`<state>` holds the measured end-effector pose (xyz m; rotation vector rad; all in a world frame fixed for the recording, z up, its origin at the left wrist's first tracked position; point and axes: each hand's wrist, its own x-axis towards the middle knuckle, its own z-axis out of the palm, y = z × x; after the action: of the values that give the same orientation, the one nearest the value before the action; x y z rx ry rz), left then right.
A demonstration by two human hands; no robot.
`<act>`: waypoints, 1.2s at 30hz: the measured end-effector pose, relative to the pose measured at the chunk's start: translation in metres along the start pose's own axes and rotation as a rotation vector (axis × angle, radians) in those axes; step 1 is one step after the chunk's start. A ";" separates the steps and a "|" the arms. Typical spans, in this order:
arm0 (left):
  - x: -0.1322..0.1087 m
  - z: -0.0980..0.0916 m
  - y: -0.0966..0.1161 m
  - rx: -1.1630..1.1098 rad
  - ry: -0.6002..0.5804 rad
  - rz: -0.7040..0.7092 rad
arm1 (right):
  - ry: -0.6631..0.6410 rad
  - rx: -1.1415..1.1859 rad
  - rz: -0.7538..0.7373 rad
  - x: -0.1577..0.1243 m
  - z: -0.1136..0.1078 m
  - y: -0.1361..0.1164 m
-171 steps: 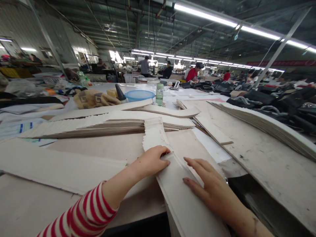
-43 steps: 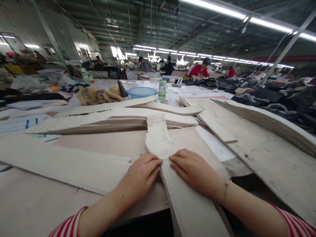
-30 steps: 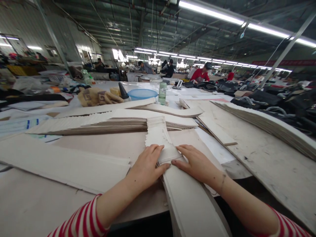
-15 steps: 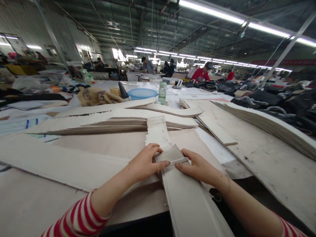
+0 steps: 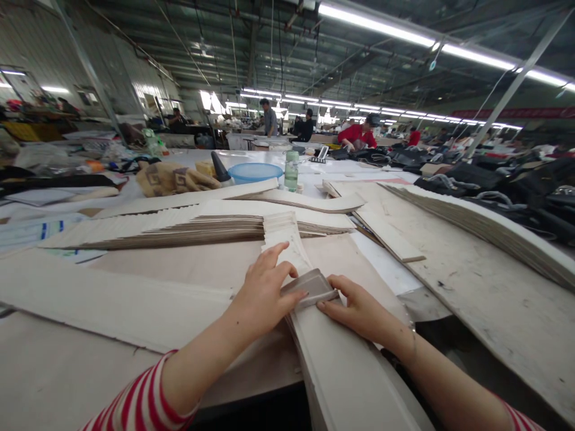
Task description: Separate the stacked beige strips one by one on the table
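Note:
Between my hands the top cream strip (image 5: 345, 353), perhaps padded fabric or board, lies lengthwise over a stack of similar strips. Its far end forms a short greyish flap (image 5: 313, 286) that looks folded. My left hand (image 5: 265, 290) grips the flap's left side, its thumb lying on top and some fingers raised. On the opposite side, my right hand (image 5: 353, 305) pinches the flap's right edge between thumb and fingers. Beyond the flap, the staggered ends of the strips (image 5: 282, 230) fan out. What lies under the flap is hidden.
A long stack of cream strips (image 5: 215, 218) lies crosswise behind my hands. Another stack (image 5: 489, 224) is at the right on a large board (image 5: 476, 299). Farther back are a blue basin (image 5: 256, 173) and a green bottle (image 5: 291, 170). A person in red (image 5: 359, 134) works beyond.
The flap between my hands has changed angle and shows a greyer face. My left fingers have lifted and spread a little, while my right hand keeps its pinch.

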<state>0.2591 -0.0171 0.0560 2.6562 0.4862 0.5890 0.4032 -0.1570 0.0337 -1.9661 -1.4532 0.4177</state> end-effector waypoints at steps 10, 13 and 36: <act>0.027 0.023 0.004 -0.129 -0.223 -0.014 | 0.165 -0.061 -0.081 -0.005 0.009 0.006; 0.028 0.027 0.004 -0.100 -0.225 0.001 | 0.174 -0.129 -0.103 -0.008 0.009 0.004; 0.025 0.023 0.017 0.269 -0.365 0.302 | 0.186 -0.158 -0.108 -0.012 0.011 -0.005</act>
<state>0.2955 -0.0280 0.0519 3.0278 0.0599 0.1111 0.3893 -0.1636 0.0274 -1.9783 -1.5020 0.0712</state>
